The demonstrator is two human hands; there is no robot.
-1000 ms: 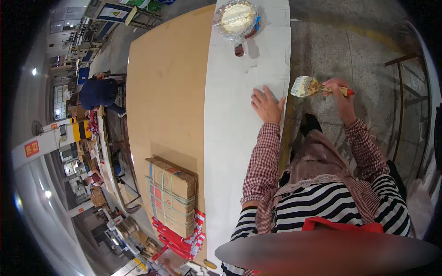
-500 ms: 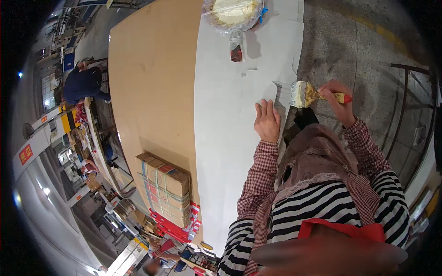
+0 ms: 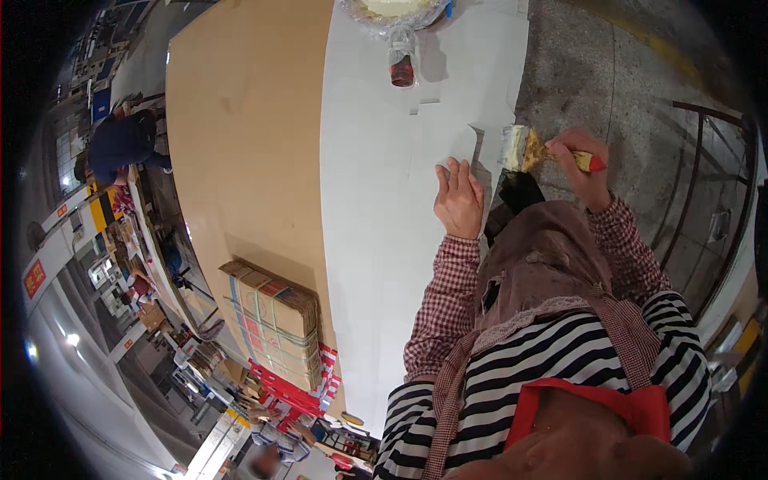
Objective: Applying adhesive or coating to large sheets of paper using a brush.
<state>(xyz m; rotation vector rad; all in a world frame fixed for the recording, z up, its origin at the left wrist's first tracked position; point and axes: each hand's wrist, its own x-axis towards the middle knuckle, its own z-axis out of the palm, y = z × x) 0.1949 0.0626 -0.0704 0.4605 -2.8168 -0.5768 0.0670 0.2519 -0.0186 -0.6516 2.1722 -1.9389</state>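
My right hand (image 3: 584, 164) is closed around the red-tipped handle of a flat paintbrush (image 3: 516, 149). Cream-coloured paste coats its bristles, which point left at the right edge of a white sheet (image 3: 376, 200). My left hand (image 3: 459, 204) lies flat on that sheet, fingers pointing away from me and holding nothing. Just beyond its fingertips, a cut flap (image 3: 466, 144) in the sheet stands slightly raised beside a dark gap. At the far end sits a plastic-covered round vessel (image 3: 392, 8) of cream paste, partly out of view, with a plastic-wrapped, dark red-ended handle (image 3: 402, 72) toward me.
Left of the white sheet spreads a brown board (image 3: 256, 144), carrying a strapped cardboard bundle (image 3: 276, 320) over red-and-white pieces (image 3: 292, 392). A yellow-handled tool (image 3: 352, 418) lies near it. At right stands a metal frame (image 3: 700, 192). A person in dark clothes (image 3: 124, 148) bends at the far left.
The view has shifted, carrying the far vessel partly out of the picture. Beside my left fingertips, the dark gap at the flap looks wider. The brush stays gripped by the sheet's edge.
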